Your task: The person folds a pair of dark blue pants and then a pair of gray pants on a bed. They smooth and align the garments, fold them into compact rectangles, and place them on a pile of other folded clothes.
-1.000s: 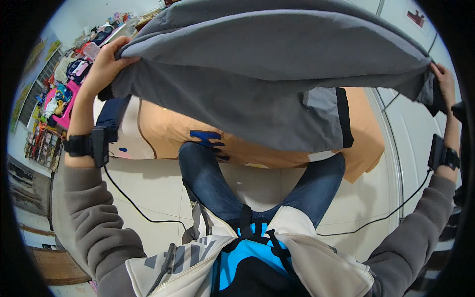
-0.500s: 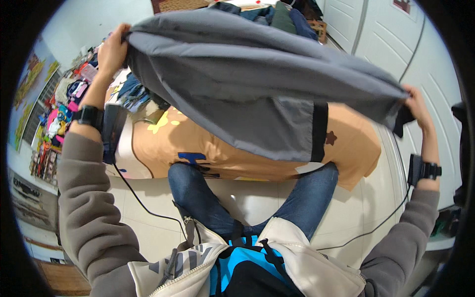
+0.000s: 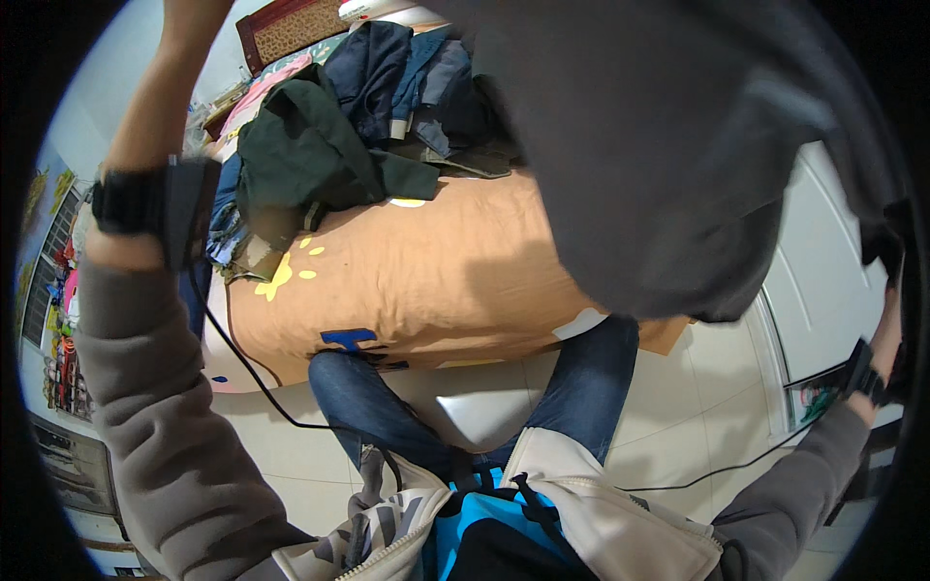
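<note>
A grey long-sleeved top (image 3: pixel 668 184) hangs in the air over the right part of the bed, large and blurred by motion, its upper part cut off by the frame. At the far right edge my right hand (image 3: pixel 889 310) is closed by the dark cuff of a sleeve, partly covered by the cloth. My left hand (image 3: pixel 197 14) is raised to the top edge; its fingers lie outside the picture, so its hold cannot be seen.
Before my knees is a bed with an orange patterned sheet (image 3: pixel 417 261). On it lie a dark green garment (image 3: pixel 310 145), a navy garment (image 3: pixel 368 77) and several other clothes. A white door (image 3: pixel 823 281) stands to the right. Black cables run from both wrist devices.
Both hands have moved outward, the left one up past the top edge. The grey top has swung up and to the right, uncovering the clothes on the bed.
</note>
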`<state>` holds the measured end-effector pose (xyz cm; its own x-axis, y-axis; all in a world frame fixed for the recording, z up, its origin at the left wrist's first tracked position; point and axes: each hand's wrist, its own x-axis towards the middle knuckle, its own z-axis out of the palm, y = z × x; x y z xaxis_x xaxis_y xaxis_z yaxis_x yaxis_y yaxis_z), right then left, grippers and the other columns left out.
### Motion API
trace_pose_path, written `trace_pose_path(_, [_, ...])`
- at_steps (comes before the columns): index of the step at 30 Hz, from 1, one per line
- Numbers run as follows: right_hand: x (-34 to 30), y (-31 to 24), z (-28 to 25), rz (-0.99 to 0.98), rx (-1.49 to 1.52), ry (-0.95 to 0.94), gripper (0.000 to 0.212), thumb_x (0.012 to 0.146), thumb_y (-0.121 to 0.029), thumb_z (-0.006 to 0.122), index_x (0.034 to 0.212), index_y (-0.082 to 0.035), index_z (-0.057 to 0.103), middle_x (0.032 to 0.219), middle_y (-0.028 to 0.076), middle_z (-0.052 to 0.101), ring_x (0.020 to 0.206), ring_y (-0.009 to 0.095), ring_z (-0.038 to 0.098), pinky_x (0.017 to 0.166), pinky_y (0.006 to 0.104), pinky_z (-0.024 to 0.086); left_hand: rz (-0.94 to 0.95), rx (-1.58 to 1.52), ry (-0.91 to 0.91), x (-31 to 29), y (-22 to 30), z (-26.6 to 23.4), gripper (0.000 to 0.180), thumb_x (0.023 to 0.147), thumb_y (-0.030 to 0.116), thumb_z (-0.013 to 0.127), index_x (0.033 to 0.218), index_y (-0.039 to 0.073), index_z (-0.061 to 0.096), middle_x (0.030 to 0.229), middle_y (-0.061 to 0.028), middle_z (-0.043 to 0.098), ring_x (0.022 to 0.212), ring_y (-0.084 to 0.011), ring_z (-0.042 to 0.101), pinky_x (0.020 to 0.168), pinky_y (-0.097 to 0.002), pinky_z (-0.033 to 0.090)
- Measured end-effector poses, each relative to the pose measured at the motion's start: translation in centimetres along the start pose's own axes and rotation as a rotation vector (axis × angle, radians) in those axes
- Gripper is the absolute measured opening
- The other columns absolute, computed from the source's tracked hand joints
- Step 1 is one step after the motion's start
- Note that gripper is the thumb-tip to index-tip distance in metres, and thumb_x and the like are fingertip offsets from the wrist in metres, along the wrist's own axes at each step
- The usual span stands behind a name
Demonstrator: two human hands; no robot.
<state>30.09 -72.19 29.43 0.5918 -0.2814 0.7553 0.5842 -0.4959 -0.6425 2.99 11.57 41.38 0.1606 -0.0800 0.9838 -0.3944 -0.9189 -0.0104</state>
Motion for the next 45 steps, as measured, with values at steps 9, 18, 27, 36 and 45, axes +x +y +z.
trace_pose_path(9, [-26.7, 1.9, 5.9, 0.340, 0.171, -1.586, 0.042, 0.058, -0.019, 0.088, 0.092, -0.002, 0.070, 0.088, 0.004, 0.070, 0.083, 0.013, 0.063, 0.074, 0.0283, 0.052, -0.173, 0.123, -0.346, -18.7, -4.3, -10.9, 0.038, 0.076, -0.023, 0.045, 0.105, -0.001, 0.051, 0.111, -0.0137, 0.063, 0.114, -0.0254, 0.060, 0.100, -0.0339, 0.043])
trace_pose_path(18, [-44.0, -12.4, 21.6, 0.702, 0.490, -2.445, 0.033, 0.085, -0.015, 0.075, 0.110, 0.002, 0.061, 0.092, 0.005, 0.065, 0.086, 0.012, 0.062, 0.075, 0.0274, 0.051, -0.340, 0.296, -0.351, -31.8, -3.2, -18.5, 0.025, 0.078, -0.010, 0.059, 0.089, 0.005, 0.042, 0.105, -0.0149, 0.059, 0.115, -0.0311, 0.056, 0.102, -0.0394, 0.040])
trace_pose_path(27, [-45.3, -11.8, 31.6, -0.372, -0.086, -1.160, 0.035, 0.072, -0.022, 0.081, 0.093, -0.001, 0.062, 0.080, 0.014, 0.064, 0.074, 0.034, 0.062, 0.069, 0.0407, 0.051, -0.663, 1.028, -0.488, -50.2, -6.2, -22.6, 0.029, 0.082, 0.009, 0.066, 0.109, 0.003, 0.057, 0.122, -0.0145, 0.056, 0.115, -0.0302, 0.050, 0.096, -0.0387, 0.040])
trace_pose_path(36, [-47.3, -11.1, 31.9, -0.273, -0.283, -1.595, 0.048, 0.068, -0.023, 0.081, 0.105, 0.002, 0.064, 0.098, 0.024, 0.065, 0.098, 0.040, 0.062, 0.083, 0.0433, 0.049, -2.077, -0.325, 0.382, -48.6, -1.6, -22.6, 0.046, 0.093, 0.042, 0.056, 0.120, 0.006, 0.059, 0.105, -0.0095, 0.066, 0.100, -0.0232, 0.063, 0.084, -0.0370, 0.053])
trace_pose_path(45, [-37.2, -12.6, 29.5, 0.264, 0.061, -1.487, 0.068, 0.057, -0.007, 0.081, 0.120, 0.000, 0.057, 0.118, 0.010, 0.058, 0.117, 0.024, 0.052, 0.103, 0.0354, 0.040, -1.816, -0.583, 0.328, -41.8, 0.9, -20.5, 0.036, 0.080, 0.019, 0.070, 0.110, 0.002, 0.061, 0.102, -0.0089, 0.067, 0.092, -0.0217, 0.065, 0.086, -0.0346, 0.053])
